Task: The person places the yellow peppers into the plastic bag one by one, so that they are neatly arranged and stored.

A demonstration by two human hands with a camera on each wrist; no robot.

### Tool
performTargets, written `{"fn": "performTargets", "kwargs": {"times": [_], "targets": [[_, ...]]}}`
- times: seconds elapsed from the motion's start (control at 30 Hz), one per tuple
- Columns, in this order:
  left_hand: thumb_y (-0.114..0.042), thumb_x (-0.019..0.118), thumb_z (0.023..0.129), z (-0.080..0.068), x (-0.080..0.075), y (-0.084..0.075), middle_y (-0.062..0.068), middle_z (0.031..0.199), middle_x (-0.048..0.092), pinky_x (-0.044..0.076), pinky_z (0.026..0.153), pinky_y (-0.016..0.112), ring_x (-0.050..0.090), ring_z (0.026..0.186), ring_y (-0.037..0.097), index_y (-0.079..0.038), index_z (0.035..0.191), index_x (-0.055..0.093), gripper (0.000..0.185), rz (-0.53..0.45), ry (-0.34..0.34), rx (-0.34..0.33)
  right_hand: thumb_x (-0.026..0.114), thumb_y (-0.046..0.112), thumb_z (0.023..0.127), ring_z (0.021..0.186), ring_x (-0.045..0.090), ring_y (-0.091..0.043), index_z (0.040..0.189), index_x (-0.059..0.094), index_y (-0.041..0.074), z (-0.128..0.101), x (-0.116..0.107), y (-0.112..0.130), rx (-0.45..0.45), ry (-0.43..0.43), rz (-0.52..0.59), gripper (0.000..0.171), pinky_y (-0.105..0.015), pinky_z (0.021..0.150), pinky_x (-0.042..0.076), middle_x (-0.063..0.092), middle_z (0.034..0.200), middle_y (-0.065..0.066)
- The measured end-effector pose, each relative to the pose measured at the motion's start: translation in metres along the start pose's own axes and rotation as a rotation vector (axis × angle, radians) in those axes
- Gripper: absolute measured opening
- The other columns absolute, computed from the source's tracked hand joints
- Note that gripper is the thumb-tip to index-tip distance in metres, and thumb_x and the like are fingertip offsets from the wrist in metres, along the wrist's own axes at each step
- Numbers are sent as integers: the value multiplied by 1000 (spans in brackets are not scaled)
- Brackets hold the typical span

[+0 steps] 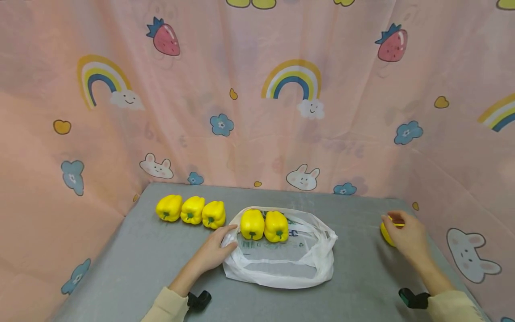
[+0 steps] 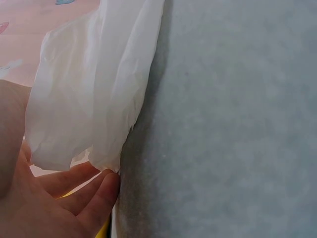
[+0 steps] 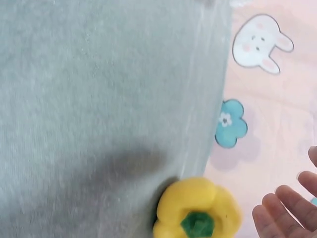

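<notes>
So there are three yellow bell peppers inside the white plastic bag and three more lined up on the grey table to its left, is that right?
Not quite. The head view shows only two yellow bell peppers inside the white plastic bag, not three. The three yellow peppers in a row on the grey table to its left are as you said.

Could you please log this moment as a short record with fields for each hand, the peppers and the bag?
left hand: pinches the left rim of the white plastic bag
right hand: over a lone yellow pepper near the table's right edge; fingers apart from it in the wrist view
peppers in bag: two, side by side
peppers in row: three, left of the bag
surface: grey table
</notes>
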State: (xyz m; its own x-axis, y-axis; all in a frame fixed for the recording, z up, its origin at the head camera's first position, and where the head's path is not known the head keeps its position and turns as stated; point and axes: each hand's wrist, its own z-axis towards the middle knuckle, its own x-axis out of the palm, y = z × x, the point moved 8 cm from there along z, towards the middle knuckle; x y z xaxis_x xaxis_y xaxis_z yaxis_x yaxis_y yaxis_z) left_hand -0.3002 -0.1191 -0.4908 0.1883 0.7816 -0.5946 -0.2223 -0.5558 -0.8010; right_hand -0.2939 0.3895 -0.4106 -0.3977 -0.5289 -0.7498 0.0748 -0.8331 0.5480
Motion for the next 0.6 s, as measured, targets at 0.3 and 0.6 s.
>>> {"fn": "performTargets", "kwargs": {"times": [0.3, 0.6], "targets": [[-24, 65, 99, 0, -1, -2, 17, 151, 47, 30, 113, 64, 41, 141, 39, -13, 148, 51, 53, 9, -5, 11, 56, 33, 104, 104, 61, -49, 128, 59, -10, 2, -17, -23, 67, -13, -4, 49, -28, 68, 48, 61, 120, -35], [-24, 65, 99, -1, 0, -1, 17, 151, 47, 31, 113, 64, 41, 141, 40, -11, 149, 51, 53, 5, -2, 20, 51, 33, 106, 115, 49, -55, 133, 51, -15, 3, -13, -45, 118, 57, 3, 55, -69, 89, 44, 51, 130, -40]]}}
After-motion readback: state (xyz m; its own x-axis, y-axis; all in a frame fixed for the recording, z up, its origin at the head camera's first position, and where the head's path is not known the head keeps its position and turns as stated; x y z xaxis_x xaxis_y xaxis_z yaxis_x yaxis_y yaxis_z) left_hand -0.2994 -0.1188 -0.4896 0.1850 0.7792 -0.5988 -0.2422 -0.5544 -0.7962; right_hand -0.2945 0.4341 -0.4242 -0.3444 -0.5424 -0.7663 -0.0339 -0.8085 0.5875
